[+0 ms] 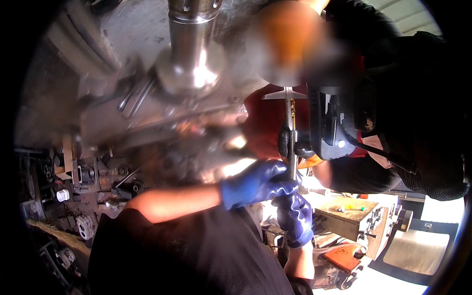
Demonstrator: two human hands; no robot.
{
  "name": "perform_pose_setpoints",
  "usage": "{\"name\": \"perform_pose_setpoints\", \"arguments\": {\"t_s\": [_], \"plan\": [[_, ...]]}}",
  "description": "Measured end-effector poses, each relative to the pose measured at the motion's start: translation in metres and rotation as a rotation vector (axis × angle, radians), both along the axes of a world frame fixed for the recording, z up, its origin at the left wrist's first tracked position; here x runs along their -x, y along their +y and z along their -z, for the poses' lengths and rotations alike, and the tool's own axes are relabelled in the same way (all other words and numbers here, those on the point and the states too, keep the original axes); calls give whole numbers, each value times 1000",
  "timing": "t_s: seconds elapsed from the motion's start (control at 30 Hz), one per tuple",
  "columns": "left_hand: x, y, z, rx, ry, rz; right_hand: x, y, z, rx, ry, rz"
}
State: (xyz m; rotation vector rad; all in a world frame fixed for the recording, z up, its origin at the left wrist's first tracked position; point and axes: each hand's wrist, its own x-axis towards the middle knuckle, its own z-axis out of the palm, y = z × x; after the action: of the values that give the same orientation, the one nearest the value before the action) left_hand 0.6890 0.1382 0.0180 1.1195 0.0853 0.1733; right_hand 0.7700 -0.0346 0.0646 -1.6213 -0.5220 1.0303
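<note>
A steel caliper [293, 164] stands nearly upright in front of me, its wide jaws at the top. Along its upper part lies a gold-coloured, twisted piece [293, 108] that looks like a drill bit. My left hand [258, 184], in a blue coated glove, comes in from the left with its fingers closed around the caliper's lower end. Just below, my right hand [297, 219], also blue-gloved, has curled fingers; what they hold, if anything, is hidden. Higher up, dark gloved fingertips [304, 149] of another person touch the caliper from both sides.
Another person in dark clothing [418, 113] stands close at the right, beside a black device [337, 123]. A shiny metal cylinder [191, 49] rises at the upper left. Machine parts [86, 226] crowd the lower left. A wooden box [346, 216] and an orange case [344, 256] sit lower right.
</note>
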Motion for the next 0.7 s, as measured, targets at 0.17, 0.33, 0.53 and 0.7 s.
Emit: {"name": "perform_pose_setpoints", "arguments": {"t_s": [0.17,0.33,0.53,0.7], "plan": [[0,-1,2,-23,-23,-20,-4,-7,11,56,-129,-43],[-2,-2,2,-15,9,-15,-4,-6,9,77,-166,-64],[-4,-2,5,-93,-26,-32,-4,-5,5,101,-114,-40],[-1,0,3,-108,-7,-11,0,-2,-1,51,-17,22]]}}
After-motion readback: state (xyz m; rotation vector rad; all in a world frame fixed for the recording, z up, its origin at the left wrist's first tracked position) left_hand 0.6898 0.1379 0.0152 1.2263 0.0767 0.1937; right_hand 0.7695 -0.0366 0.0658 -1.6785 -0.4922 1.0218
